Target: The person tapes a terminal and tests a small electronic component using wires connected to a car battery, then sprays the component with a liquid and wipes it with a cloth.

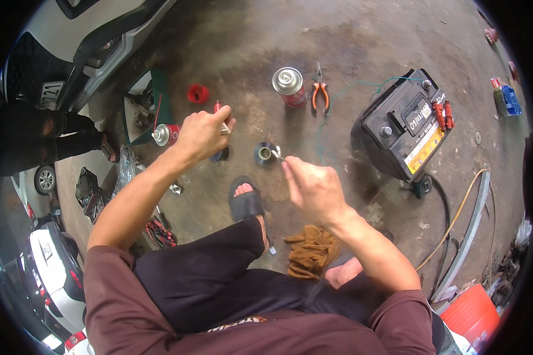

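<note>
My left hand [204, 133] is closed round a small red cylinder [218, 106], whose top sticks up past the fingers. A pale end shows below the thumb. My right hand [315, 186] pinches a short thin piece with a white, lumpy tip [276, 152]; its kind is unclear. That tip hovers by the mouth of a small dark round container [265, 154], which stands open on the floor between my hands. A red-and-silver spray can [167, 135] with a red straw is partly behind my left wrist. A red cap [198, 93] lies beyond that hand.
A larger can [289, 86] and orange-handled pliers [320, 94] are ahead. On the right, a black car battery [401, 125] carries two red cylinders [443, 115]. Brown gloves [311, 251] lie near my feet. Left are a green box [157, 105], a vehicle and another person's legs [59, 135].
</note>
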{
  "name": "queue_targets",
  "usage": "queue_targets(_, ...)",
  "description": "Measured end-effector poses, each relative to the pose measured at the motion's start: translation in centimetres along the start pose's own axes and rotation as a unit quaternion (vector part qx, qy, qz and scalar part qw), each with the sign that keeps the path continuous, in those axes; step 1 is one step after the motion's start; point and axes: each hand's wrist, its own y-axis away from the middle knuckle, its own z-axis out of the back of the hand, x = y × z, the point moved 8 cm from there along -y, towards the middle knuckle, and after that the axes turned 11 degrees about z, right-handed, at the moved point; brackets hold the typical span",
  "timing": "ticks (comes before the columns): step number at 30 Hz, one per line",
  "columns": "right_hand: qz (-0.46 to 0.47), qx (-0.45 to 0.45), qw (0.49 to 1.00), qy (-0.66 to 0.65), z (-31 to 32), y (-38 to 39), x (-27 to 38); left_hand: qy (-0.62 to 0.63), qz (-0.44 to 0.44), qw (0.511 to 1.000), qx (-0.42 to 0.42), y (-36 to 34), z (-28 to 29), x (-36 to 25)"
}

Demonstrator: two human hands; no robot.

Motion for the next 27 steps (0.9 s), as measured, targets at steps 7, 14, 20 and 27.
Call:
queue_targets(7, -0.032, 0.037, 0.998, 0.051, -2.7, 0.3, -4.7, 0.332, -0.122, 0.922, 0.156, 2.1, -1.8, -5.6)
queue_targets(14, -0.171, 0.031, 0.858, -0.483, -1.3, -1.9, -3.5, 0.549, 0.024, 0.712, 0.436, 4.8, -0.2, -9.2)
queue_targets(20, -0.187, 0.115, 0.840, -0.496, -0.4, -2.0, -1.5, 0.419, 0.026, 0.870, 0.257, 3.5, 1.7, -9.4)
queue_targets(27, -0.050, 0.133, 0.953, -0.269, 2.0, -0.3, 1.8, 0.410, 0.123, 0.903, 0.027, -0.2, 4.2, 3.1)
